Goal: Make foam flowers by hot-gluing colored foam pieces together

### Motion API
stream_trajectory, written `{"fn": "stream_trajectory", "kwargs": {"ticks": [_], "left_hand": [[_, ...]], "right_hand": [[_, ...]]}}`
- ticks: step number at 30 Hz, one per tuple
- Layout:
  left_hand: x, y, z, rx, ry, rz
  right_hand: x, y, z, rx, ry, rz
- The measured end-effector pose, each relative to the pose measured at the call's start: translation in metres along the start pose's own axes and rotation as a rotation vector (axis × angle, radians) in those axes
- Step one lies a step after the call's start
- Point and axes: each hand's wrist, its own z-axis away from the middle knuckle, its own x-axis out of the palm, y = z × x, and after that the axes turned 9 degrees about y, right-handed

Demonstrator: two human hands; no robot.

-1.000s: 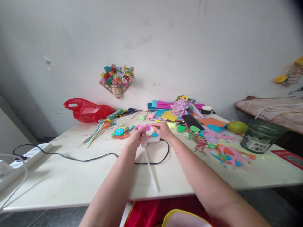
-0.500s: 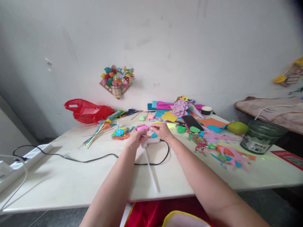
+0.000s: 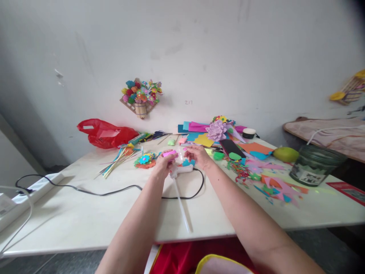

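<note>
My left hand (image 3: 164, 161) is closed around a bright pink block of modelling clay (image 3: 170, 153), with clear plastic wrap (image 3: 180, 155) standing off its right side. A short gap to the right, my right hand (image 3: 198, 155) is closed, thumb and fingers pinching a tiny pink bit of clay (image 3: 185, 149). Just below both hands a white glue gun (image 3: 184, 169) lies on the table, its long clear glue stick (image 3: 181, 207) pointing toward me. Blue foam flowers (image 3: 188, 163) lie behind the gun, partly hidden. Left of my left hand are layered foam flowers (image 3: 145, 160).
A black cord (image 3: 102, 195) runs from the glue gun to a white power strip (image 3: 42, 186). Foam sheets (image 3: 203, 140), a lilac flower (image 3: 216, 130) and a dark phone (image 3: 230, 148) lie at the back right. Scraps (image 3: 276, 186) and a green jar (image 3: 313, 163) stand right; a red bag (image 3: 108, 134) sits left.
My right hand has moved slightly right, away from the pink clay, with a tiny bit between its fingertips. My left hand still holds the block in nearly the same place.
</note>
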Motion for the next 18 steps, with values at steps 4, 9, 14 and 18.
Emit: {"fn": "stream_trajectory", "kwargs": {"ticks": [4, 9, 14, 18], "left_hand": [[-0.0006, 0.0015, -0.0004, 0.001, 0.036, 0.024], [-0.0030, 0.0010, -0.0026, 0.011, 0.043, 0.035], [-0.0036, -0.0002, -0.0034, 0.033, 0.032, 0.051], [-0.0024, 0.0003, -0.0026, 0.027, 0.027, 0.055]], "right_hand": [[-0.0054, -0.0008, -0.0016, 0.065, 0.018, -0.170], [-0.0051, -0.0010, -0.0024, 0.076, 0.057, -0.186], [-0.0053, 0.0014, -0.0039, 0.123, 0.079, -0.155], [-0.0090, 0.0053, -0.0059, 0.137, 0.081, -0.119]]}}
